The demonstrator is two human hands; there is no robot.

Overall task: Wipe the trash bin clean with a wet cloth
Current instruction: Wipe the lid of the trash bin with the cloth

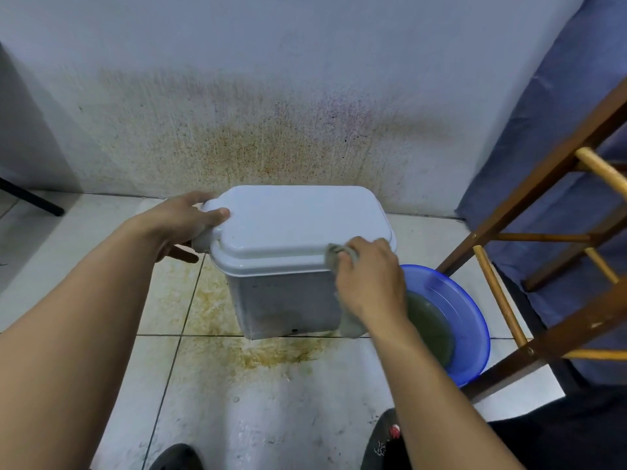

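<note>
Two hands on trash bin [281, 300], on floor [271, 401] against wall [305, 62], long axis left-right | left hand [183, 225] fingers curled over left end of lid [298, 215] | right hand [369, 283] fingers apparently bunched round cloth [351, 325] at front-right corner | front face lies leftward of cloth

Looking forward and steeply down from the wearer's head through one wide-angle lens, facing the stained wall [271, 123] and taking in the tiled floor [278, 401]. Hovering close above the trash bin [288, 225], centring it with the left hand [183, 222] at its left end and the right hand [369, 283] with the cloth [351, 325] at its near right corner. Clipping a wooden frame [529, 184] at far right.
</note>
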